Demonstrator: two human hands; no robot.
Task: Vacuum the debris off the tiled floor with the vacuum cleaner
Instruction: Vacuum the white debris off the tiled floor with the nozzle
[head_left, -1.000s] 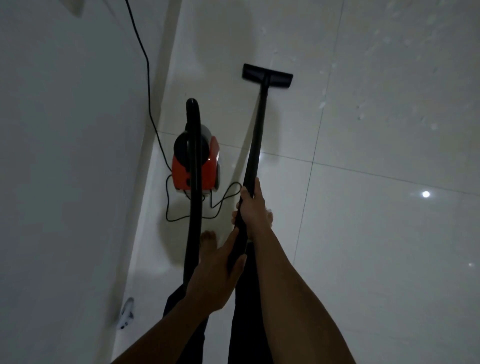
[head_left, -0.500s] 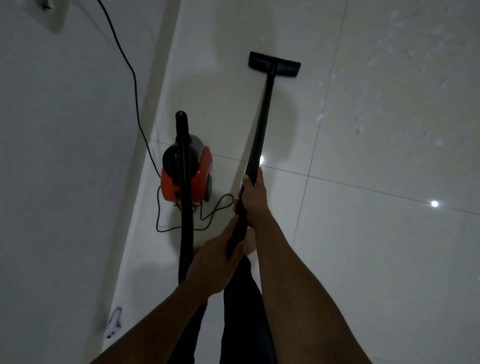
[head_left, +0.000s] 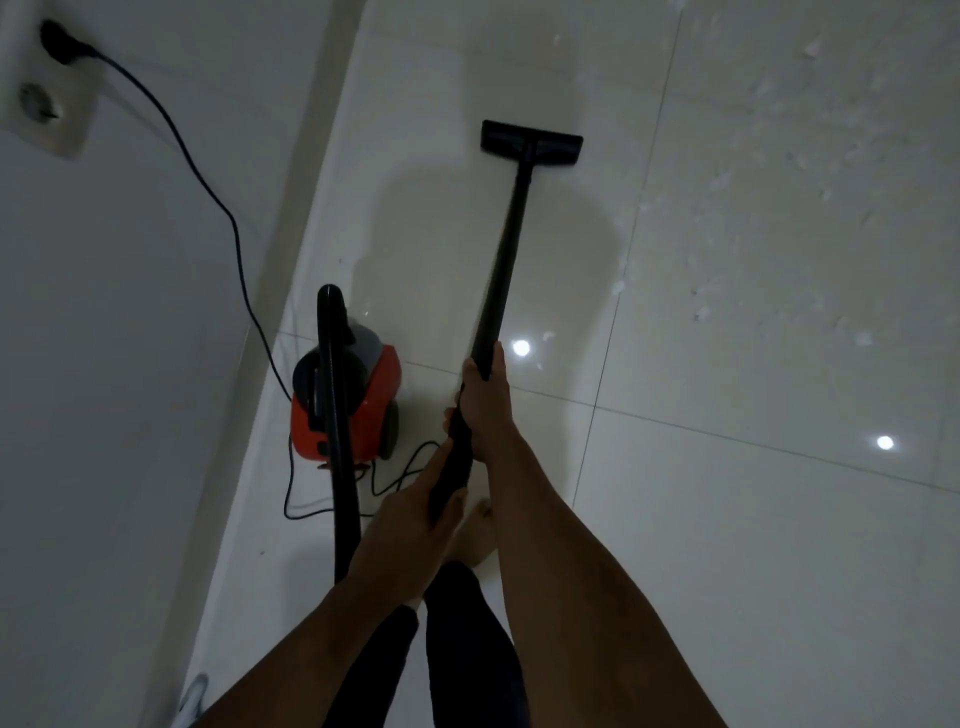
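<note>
A black vacuum wand (head_left: 506, 244) runs from my hands to a flat black floor nozzle (head_left: 531, 143) lying on the pale tiled floor (head_left: 753, 519). My right hand (head_left: 485, 402) grips the wand higher up; my left hand (head_left: 410, 530) grips its lower end. The red and black canister vacuum (head_left: 358, 405) stands by the wall on the left, its black hose (head_left: 335, 415) arching over it. Pale bits of debris (head_left: 727, 249) lie scattered over the tiles to the right of the nozzle.
A white wall (head_left: 130, 364) fills the left side, with a socket plate (head_left: 47, 98) where the black power cord (head_left: 218, 208) is plugged in. Slack cord loops on the floor beside the canister. My bare foot (head_left: 478, 535) stands under the wand.
The view has shifted so the wall socket comes into sight. The wand and nozzle sit slightly further right and lower in view; both hands keep their grip.
</note>
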